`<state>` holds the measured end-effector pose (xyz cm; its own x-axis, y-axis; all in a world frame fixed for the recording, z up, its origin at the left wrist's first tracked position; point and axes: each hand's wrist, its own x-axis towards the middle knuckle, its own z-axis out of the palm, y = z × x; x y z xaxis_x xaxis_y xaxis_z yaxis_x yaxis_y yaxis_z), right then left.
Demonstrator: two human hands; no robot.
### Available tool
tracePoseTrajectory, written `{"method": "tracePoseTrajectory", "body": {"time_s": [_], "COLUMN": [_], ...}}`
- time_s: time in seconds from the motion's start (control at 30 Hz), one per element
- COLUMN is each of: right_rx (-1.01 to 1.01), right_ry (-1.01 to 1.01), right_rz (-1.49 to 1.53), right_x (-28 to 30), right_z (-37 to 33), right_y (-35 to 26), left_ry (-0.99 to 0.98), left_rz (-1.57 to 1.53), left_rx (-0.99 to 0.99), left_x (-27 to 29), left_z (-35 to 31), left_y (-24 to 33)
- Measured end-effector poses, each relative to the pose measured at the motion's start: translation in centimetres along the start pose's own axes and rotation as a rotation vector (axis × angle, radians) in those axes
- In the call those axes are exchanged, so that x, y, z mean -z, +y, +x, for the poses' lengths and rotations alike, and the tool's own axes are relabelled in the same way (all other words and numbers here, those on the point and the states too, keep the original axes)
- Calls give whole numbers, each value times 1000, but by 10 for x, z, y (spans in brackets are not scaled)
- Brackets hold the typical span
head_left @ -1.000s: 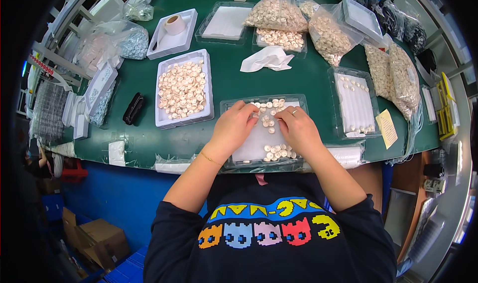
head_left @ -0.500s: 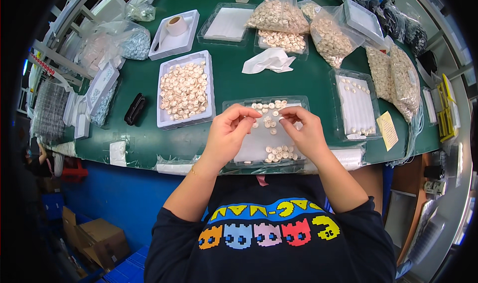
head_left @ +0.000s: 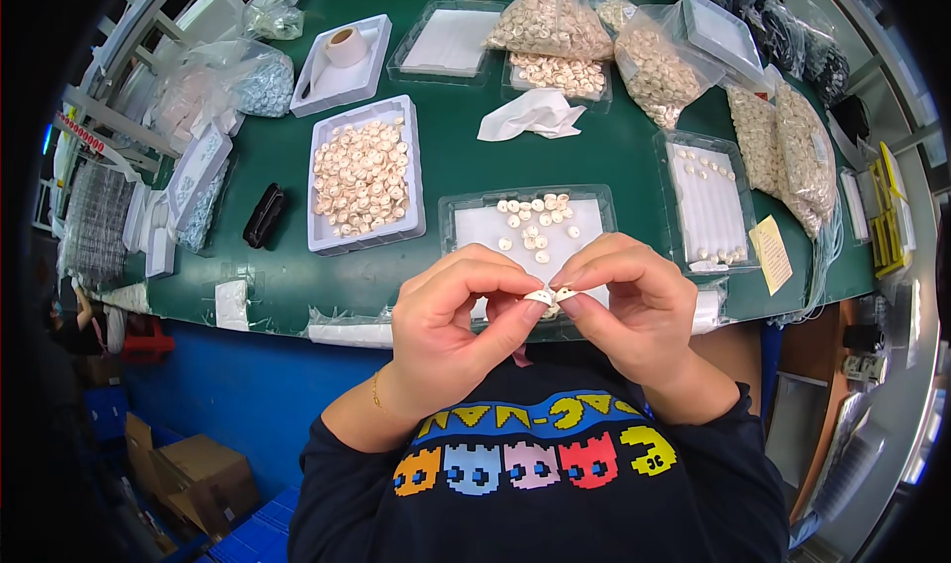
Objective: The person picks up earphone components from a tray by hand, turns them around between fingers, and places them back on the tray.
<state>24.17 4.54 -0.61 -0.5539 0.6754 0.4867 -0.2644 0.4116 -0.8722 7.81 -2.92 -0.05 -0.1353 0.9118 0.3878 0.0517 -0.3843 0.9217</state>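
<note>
My left hand (head_left: 458, 315) pinches a small round cream piece (head_left: 540, 297), button-like in shape, between thumb and fingertips. Close against it, my right hand (head_left: 634, 306) grips a second such piece (head_left: 564, 294). The fingertips nearly meet; whether the two pieces touch I cannot tell. Both hands are held in front of my chest, over the near edge of a clear shallow tray (head_left: 466, 228) with a pale liner. Several loose cream pieces (head_left: 536, 231) lie on the far half of that liner. My hands hide most of the tray's near half.
Left of the tray stands a white tray (head_left: 316, 236) heaped with cream pieces. A clear tray (head_left: 708, 206) with a few pieces lies to the right, beside a paper slip (head_left: 771, 256). Farther back are a crumpled tissue (head_left: 532, 117), filled bags (head_left: 552, 30) and a tape roll (head_left: 346, 46).
Both hands have come down from above the tray toward my chest and closed in on each other. The pinched pieces now show side by side, and more of the tray's far half is uncovered.
</note>
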Motion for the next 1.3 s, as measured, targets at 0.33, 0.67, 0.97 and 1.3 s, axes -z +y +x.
{"method": "tracePoseTrajectory", "body": {"time_s": [0.33,0.67,0.97,1.3], "right_rx": [-26,-390,-520,-591], "right_ry": [65,-13,-61,-41], "right_rz": [129,693,936,1023], "right_x": [-5,0,2,1], "right_z": [0,-2,0,0], "right_y": [-1,4,3,6], "left_ry": [3,-109,-190,-188], "left_rz": [59,-774,-885,-808], "left_rx": [-92,482,559,475], "left_x": [1,4,6,8], "left_z": [-3,-2,0,-1], "left_y": [-2,-5,-6,-7]}}
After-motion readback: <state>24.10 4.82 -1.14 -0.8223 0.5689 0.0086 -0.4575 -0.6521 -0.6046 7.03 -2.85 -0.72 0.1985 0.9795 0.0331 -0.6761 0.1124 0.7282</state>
